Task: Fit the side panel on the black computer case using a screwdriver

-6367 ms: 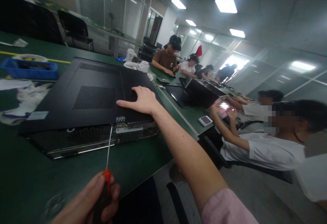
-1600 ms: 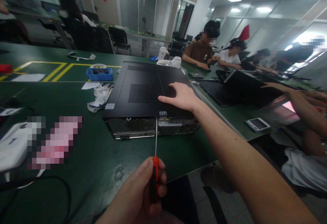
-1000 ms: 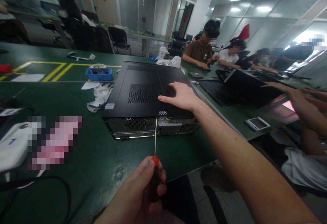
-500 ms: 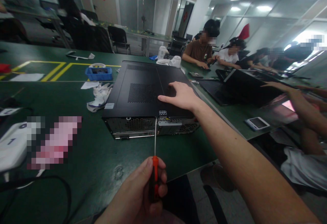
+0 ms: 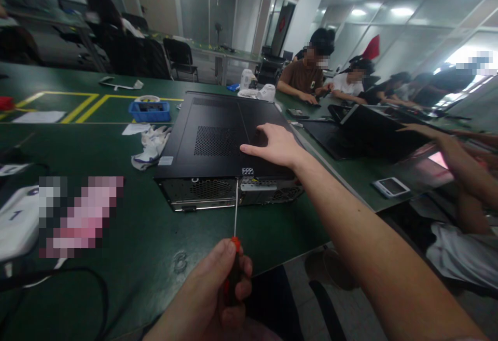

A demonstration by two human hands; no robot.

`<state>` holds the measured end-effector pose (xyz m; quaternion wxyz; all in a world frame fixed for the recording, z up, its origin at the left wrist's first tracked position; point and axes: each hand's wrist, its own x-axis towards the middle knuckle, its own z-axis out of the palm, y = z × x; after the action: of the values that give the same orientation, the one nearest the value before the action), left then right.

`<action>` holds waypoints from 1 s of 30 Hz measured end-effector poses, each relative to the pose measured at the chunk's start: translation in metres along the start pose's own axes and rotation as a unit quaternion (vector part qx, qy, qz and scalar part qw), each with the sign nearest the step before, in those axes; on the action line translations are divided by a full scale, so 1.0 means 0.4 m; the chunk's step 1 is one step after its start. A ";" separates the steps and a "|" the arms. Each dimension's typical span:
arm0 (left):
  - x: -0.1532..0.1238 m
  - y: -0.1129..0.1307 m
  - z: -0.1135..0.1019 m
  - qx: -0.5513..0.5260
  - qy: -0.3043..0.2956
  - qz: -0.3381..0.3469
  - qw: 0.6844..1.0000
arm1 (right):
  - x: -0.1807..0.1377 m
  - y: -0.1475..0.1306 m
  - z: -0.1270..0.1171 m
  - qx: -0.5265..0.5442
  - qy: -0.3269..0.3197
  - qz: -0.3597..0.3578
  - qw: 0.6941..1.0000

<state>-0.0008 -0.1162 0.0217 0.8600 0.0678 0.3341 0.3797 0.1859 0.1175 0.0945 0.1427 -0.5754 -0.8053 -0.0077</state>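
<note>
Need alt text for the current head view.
A person's left hand holds a screwdriver, its tip at the vented end of a black PC case, while the right hand rests on top. The case lies on a green table, a blue bin to its left; co-workers sit beyond.

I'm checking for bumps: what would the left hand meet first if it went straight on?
Likely the black computer case: the screwdriver in the left hand seems to reach its near side, though contact is unclear.
</note>
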 end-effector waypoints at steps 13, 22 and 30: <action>-0.006 0.002 0.002 0.020 -0.006 0.011 1.000 | 0.002 0.002 0.002 -0.008 0.001 -0.003 1.000; -0.003 -0.001 -0.006 0.012 -0.016 0.009 1.000 | -0.001 -0.001 0.001 -0.007 -0.002 0.000 1.000; -0.001 -0.002 -0.005 0.003 -0.025 0.007 1.000 | 0.000 0.003 0.002 -0.010 -0.002 -0.002 1.000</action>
<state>-0.0017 -0.1174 0.0200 0.8651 0.0818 0.3135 0.3829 0.1866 0.1182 0.0935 0.1352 -0.5752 -0.8066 -0.0142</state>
